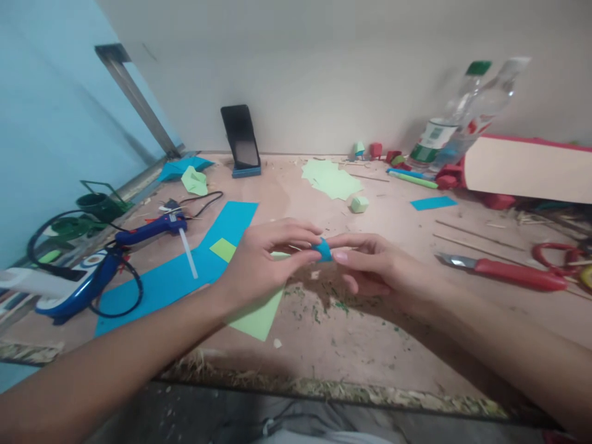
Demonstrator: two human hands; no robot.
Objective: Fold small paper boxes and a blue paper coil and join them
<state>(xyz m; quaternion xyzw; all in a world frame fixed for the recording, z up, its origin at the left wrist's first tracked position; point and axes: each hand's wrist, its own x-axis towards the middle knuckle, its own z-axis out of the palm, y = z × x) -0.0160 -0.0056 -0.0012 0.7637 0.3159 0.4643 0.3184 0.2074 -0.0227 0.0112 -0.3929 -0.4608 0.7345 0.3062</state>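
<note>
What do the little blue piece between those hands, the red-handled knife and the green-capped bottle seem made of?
Blue piece: probably paper or card; it looks matte and curved.
Knife: blade likely metal, grey; smooth red handle perhaps plastic.
Bottle: clear and see-through, probably plastic, though glass is possible.

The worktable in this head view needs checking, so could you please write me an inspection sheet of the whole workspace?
Surface: worktable, strewn with green bits.
Things: small blue piece, apparently paper.
Clutter: red-handled knife, blade exposed; pale green scraps.
Grip: left hand and right hand both hold the small blue piece.
Cables: black cable loops at left, partly over blue paper.
Surroundings: phone on its stand and two bottles near the back wall.
</note>
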